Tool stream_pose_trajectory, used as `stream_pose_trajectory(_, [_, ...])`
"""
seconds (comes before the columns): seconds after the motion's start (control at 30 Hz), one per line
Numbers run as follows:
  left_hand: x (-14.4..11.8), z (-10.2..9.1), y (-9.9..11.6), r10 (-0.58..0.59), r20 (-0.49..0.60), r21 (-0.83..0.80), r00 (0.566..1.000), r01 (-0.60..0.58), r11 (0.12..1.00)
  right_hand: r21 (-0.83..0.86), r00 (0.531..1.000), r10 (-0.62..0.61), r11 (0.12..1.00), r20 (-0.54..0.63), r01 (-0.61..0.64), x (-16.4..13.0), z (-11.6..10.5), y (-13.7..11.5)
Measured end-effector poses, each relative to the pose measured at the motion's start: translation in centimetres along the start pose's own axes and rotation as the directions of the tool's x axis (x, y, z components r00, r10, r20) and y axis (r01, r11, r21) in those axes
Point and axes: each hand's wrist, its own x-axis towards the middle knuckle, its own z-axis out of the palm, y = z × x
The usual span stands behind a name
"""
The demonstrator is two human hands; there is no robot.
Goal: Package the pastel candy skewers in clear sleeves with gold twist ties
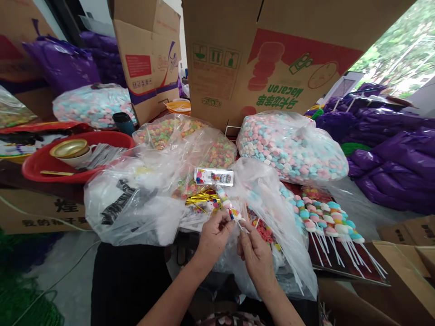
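Observation:
A marshmallow skewer [227,202] in a clear printed wrapper is held up between both hands, tilted with its stick end toward me. My left hand [216,233] pinches the wrapper near its lower end. My right hand [254,248] has its fingers closed round the white stick just below. Just behind them lie gold twist ties [203,196] and a flat printed packet [214,177]. Red ring-shaped sweets [264,231] show in a plastic bag behind my right hand. To the right, several finished-looking marshmallow skewers [328,217] lie in a row, white sticks toward me.
A large bag of pink, blue and white marshmallows [288,147] and a bag of coloured rings [183,129] stand before tall cardboard boxes [220,68]. At left sit a red basin [37,165] with bowls and a dark cup [123,123]. Purple bags [401,167] are piled at right.

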Motion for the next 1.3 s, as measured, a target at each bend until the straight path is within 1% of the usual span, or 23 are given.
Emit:
stream_pose_trajectory(0.07, [-0.3,0.0,0.7,0.017,0.042,0.006,0.999,-0.017,1.0,-0.034,0.999,-0.039,0.999,0.009,0.039,-0.2,-0.1,-0.1])
stream_pose_trajectory(0.13, [-0.7,0.1,1.3,0.04,0.122,-0.022,0.992,-0.038,0.999,-0.055,0.997,-0.067,0.996,0.034,0.068,-0.4,-0.3,-0.2])
stream_pose_trajectory(0.2, [-0.9,0.2,1.5,0.053,0.152,-0.009,0.987,-0.052,0.999,-0.058,0.996,-0.078,0.995,0.043,0.081,-0.4,-0.5,-0.3])
stream_pose_trajectory(0.23, [-0.9,0.2,1.5,0.055,0.149,-0.005,0.987,-0.055,0.998,-0.055,0.996,-0.075,0.995,0.039,0.077,-0.4,-0.5,-0.4])
stream_pose_trajectory(0.3, [-0.9,0.3,1.1,0.067,0.086,0.021,0.994,-0.069,0.997,-0.049,0.998,-0.061,0.997,0.024,0.062,-0.4,-0.6,-0.4])
stream_pose_trajectory(0.4, [-0.9,0.2,0.5,0.1,-0.005,0.125,0.995,-0.099,0.987,-0.069,0.997,-0.076,0.995,0.009,0.076,-0.5,-0.7,-0.4])
stream_pose_trajectory(0.47, [-0.8,0.2,0.2,0.134,-0.008,0.21,0.991,-0.129,0.969,-0.13,0.99,-0.141,0.981,0.01,0.141,-0.6,-0.7,-0.2])
stream_pose_trajectory(0.57, [-0.7,0.1,0.0,0.181,-0.005,0.325,0.983,-0.17,0.93,-0.257,0.972,-0.234,0.938,0.023,0.232,-0.9,-0.5,0.5])
stream_pose_trajectory(0.7, [-0.4,0.2,-0.3,0.149,0.015,0.474,0.989,-0.138,0.87,-0.335,0.959,-0.277,0.9,0.055,0.279,-1.0,-0.4,1.4])
stream_pose_trajectory(0.87, [-0.1,0.4,-0.6,0.123,0.054,0.58,0.991,-0.131,0.804,-0.338,0.956,-0.275,0.894,0.105,0.294,-0.8,-0.4,2.2])
stream_pose_trajectory(1.07, [0.3,0.6,-0.5,0.061,0.086,0.705,0.994,-0.103,0.702,-0.35,0.962,-0.218,0.899,0.168,0.264,-0.7,-0.4,2.4])
stream_pose_trajectory(1.2, [0.3,0.7,-0.6,0.088,0.078,0.754,0.993,-0.116,0.647,-0.388,0.96,-0.198,0.884,0.197,0.262,-0.7,-0.5,2.1])
stream_pose_trajectory(1.3, [0.0,0.7,-0.8,0.155,0.082,0.772,0.984,-0.161,0.615,-0.432,0.961,-0.174,0.866,0.215,0.253,-0.5,-0.5,1.9])
